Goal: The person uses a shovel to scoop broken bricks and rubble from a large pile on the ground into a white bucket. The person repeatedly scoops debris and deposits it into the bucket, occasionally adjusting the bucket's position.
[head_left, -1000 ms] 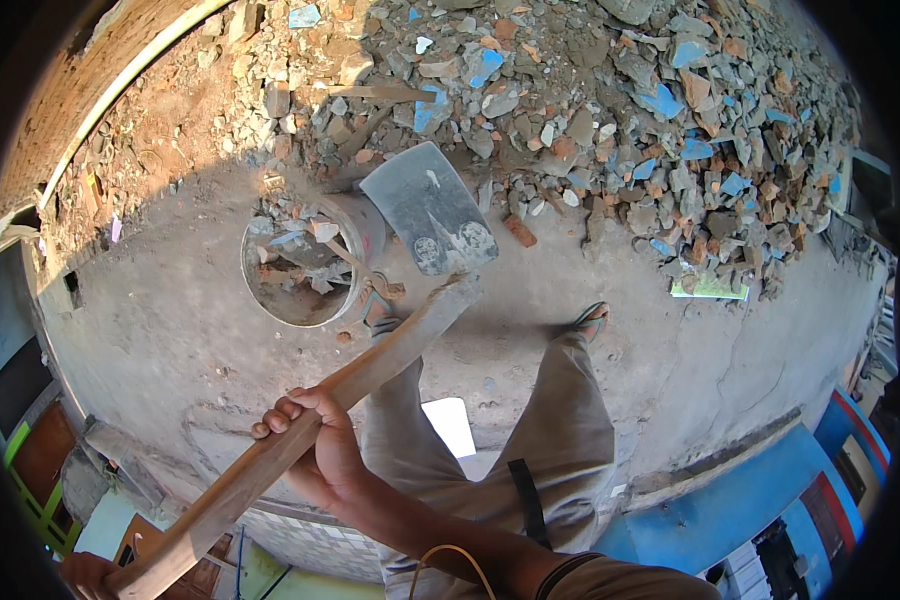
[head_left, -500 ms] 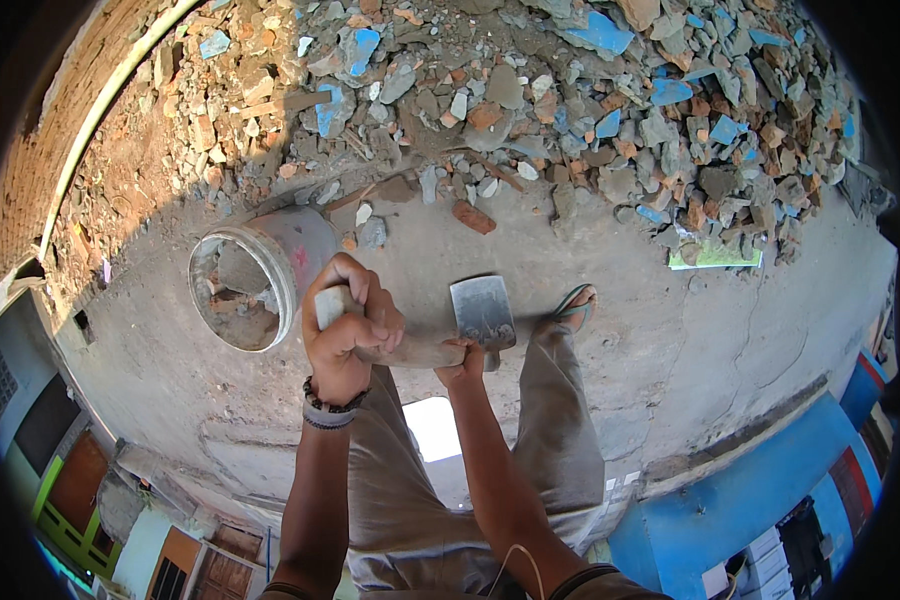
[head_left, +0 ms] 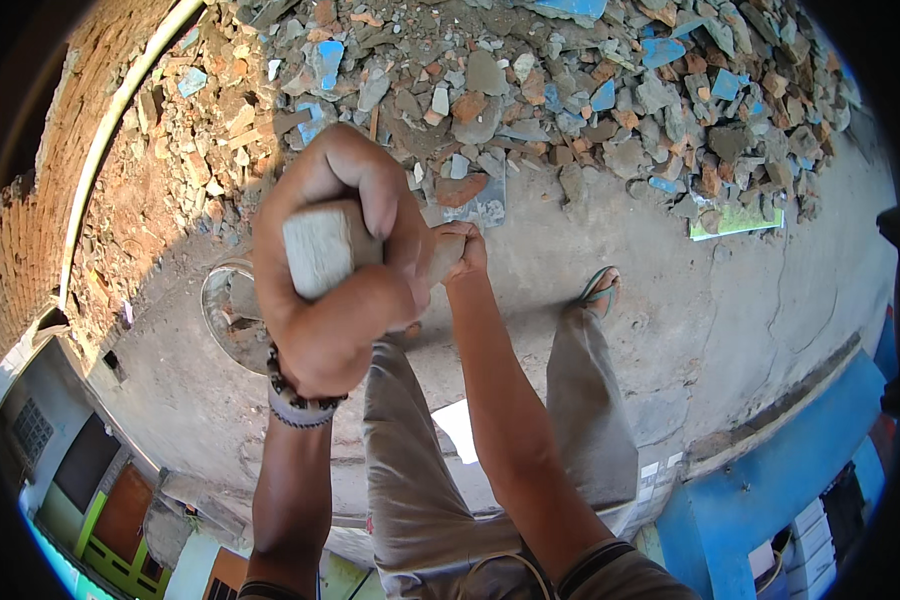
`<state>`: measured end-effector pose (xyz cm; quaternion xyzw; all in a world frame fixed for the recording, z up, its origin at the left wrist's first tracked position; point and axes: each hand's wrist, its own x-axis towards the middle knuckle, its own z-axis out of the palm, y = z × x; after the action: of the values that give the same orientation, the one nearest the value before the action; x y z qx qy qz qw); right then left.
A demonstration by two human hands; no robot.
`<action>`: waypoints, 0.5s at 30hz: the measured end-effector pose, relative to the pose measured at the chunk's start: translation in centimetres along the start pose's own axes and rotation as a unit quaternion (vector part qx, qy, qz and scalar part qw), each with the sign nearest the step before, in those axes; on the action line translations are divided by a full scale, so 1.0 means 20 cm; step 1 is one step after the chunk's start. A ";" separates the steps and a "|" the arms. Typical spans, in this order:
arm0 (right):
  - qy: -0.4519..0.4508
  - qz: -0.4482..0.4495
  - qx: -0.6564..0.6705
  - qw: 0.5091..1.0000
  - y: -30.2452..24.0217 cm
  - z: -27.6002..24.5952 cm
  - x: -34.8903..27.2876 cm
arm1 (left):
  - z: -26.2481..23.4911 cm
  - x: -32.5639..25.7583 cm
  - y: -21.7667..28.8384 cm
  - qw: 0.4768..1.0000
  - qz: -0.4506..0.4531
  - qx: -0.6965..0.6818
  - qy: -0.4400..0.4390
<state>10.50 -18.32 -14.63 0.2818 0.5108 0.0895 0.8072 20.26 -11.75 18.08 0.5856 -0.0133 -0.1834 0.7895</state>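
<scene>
Change: half a second ago both hands held the tool low over the concrete with its flat metal blade in plain sight; a second ago the long wooden shaft ran slantwise with the blade beside the bucket. Now the handle end points straight up at the camera and the blade is out of sight behind the hands.
Meaning: judged from that, the tool has been swung upright and the stroke is at or near its high point.
Bucket [head_left: 225,320]: on the concrete at the left, partly hidden by the left wrist, debris inside.
Left hand [head_left: 335,270]: wrapped tight round the handle end [head_left: 315,250], whose pale square-cut butt shows between the fingers; a beaded band on the wrist.
Right hand [head_left: 460,250]: clamped on the same shaft just beyond the left, touching it.
Rubble pile [head_left: 570,90]: broken brick, grey and blue shards, ahead of both hands.
Foot [head_left: 598,292]: sandalled, right of the hands, near the pile's edge.
</scene>
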 end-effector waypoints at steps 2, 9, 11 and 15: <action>-0.054 0.111 0.138 0.983 0.00 -0.10 -0.12 | 0.03 -0.16 0.02 0.996 0.086 0.000 0.009; -0.007 0.036 -0.001 0.999 0.60 -0.03 -0.54 | -0.30 -0.64 0.53 0.993 0.081 -0.061 0.068; 0.011 0.026 -0.011 1.000 0.88 -0.06 -0.71 | -0.40 -0.88 0.79 0.990 0.100 -0.031 0.094; 0.044 0.067 -0.077 0.994 1.51 -0.18 -1.10 | -0.54 -1.46 1.35 0.970 0.140 -0.034 0.194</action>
<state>1.60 -1.64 17.70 0.2482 0.5171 0.1947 0.7957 2.94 13.70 45.50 0.5751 0.0647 0.0458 0.8142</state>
